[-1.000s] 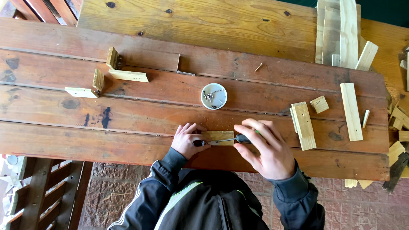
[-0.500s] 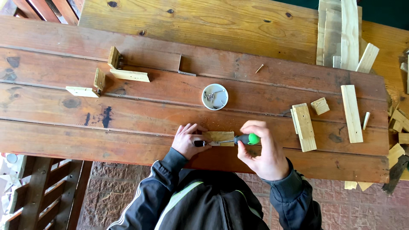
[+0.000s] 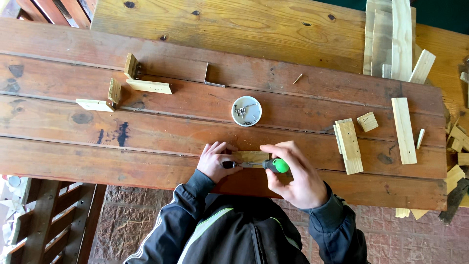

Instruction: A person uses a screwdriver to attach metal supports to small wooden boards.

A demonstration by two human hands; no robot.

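Daylight falls on a plank table (reddish, weathered) above a brick-paved floor.

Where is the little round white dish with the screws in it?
In the head view, the white dish sits mid-table on the wooden table, just beyond the small wood block between the left hand and right hand.

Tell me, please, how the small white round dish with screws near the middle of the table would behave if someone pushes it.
The white dish looks low and flat-bottomed, so it would probably slide on the wooden table rather than tip. It seems small and thin-walled, so likely light; a quick push could rattle or spill the loose screws inside. The gaps between planks might catch its edge.
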